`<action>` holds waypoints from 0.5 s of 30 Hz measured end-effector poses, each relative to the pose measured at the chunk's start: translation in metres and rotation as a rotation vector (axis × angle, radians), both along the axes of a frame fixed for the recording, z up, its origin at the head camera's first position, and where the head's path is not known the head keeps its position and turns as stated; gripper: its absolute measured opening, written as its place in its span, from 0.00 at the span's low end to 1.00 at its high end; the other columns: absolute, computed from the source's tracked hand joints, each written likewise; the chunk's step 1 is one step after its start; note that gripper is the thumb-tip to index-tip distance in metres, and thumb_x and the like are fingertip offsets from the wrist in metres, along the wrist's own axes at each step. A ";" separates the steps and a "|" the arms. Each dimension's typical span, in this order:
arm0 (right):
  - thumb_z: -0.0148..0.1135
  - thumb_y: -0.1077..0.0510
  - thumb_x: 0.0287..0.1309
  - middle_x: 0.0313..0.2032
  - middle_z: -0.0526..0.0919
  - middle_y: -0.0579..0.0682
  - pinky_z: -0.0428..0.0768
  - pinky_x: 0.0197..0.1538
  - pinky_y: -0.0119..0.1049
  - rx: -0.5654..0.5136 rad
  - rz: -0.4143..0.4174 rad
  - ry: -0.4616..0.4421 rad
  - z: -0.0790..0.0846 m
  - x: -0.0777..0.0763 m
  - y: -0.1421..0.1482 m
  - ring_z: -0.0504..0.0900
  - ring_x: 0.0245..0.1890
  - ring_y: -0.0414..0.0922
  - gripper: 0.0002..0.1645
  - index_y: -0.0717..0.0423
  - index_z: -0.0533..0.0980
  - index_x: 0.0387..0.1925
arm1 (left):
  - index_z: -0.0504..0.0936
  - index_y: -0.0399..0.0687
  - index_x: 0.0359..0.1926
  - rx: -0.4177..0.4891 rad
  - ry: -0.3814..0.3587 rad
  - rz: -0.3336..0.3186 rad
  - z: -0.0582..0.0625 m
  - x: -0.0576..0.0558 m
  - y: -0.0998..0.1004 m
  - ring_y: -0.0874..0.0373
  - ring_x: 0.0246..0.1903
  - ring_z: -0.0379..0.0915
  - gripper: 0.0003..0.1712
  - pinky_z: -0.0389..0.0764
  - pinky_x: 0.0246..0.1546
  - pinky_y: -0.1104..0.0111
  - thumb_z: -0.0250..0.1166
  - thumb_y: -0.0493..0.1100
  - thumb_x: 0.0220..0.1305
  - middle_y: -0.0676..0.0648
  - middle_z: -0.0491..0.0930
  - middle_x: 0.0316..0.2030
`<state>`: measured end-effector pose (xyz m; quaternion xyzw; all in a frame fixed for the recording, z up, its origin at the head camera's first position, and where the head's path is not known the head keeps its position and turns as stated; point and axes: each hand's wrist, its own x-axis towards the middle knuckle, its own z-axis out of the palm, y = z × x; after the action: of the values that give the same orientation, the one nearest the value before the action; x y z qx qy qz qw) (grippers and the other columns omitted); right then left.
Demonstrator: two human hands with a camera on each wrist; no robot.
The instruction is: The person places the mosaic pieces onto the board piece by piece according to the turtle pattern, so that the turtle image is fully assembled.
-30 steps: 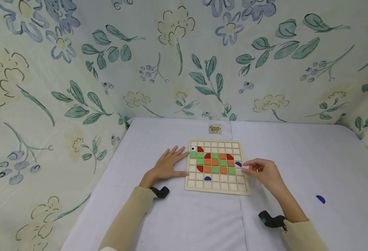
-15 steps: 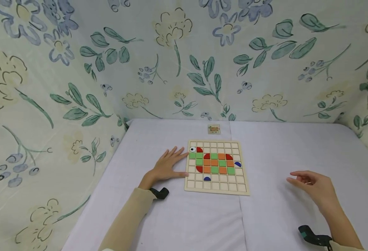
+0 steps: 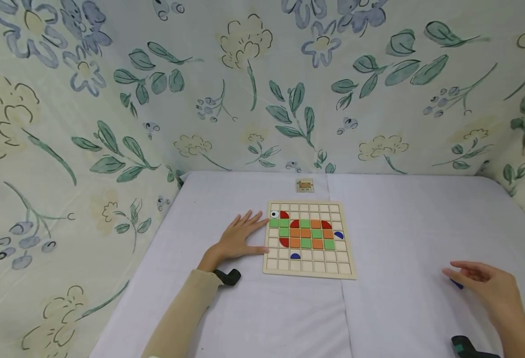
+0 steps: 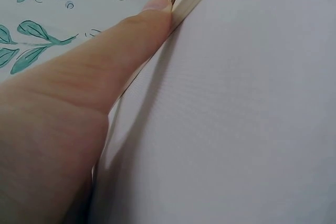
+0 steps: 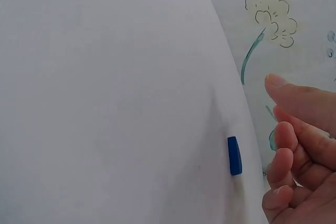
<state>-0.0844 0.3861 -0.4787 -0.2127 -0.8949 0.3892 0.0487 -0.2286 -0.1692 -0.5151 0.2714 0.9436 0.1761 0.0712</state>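
My left hand lies with spread, straight fingers at the left edge of a square wooden grid board. In the left wrist view the thumb presses against the board's side. Green, orange and red tiles fill part of the grid, along with an eye tile and two blue half-round tiles, one at the right and one lower down. My right hand hovers over another blue half-round tile on the cloth, thumb and fingers apart with a gap between them and the tile.
A small patterned card lies behind the board. White cloth covers the table, and a floral curtain hangs behind it and at both sides.
My right hand has left the board's right edge and moved right and nearer, over the loose blue tile. The left hand has stayed at the board.
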 end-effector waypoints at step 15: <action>0.73 0.51 0.57 0.24 0.77 0.35 0.70 0.27 0.26 -0.005 -0.046 -0.055 -0.031 0.003 0.026 0.69 0.27 0.36 0.22 0.67 0.84 0.44 | 0.51 0.68 0.79 -0.014 -0.003 0.005 0.002 0.001 0.000 0.54 0.77 0.27 0.55 0.30 0.74 0.55 0.59 0.79 0.55 0.55 0.42 0.79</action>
<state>-0.0813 0.4121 -0.5093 -0.2441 -0.8897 0.3844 0.0325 -0.2276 -0.1695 -0.5128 0.2682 0.9453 0.1700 0.0743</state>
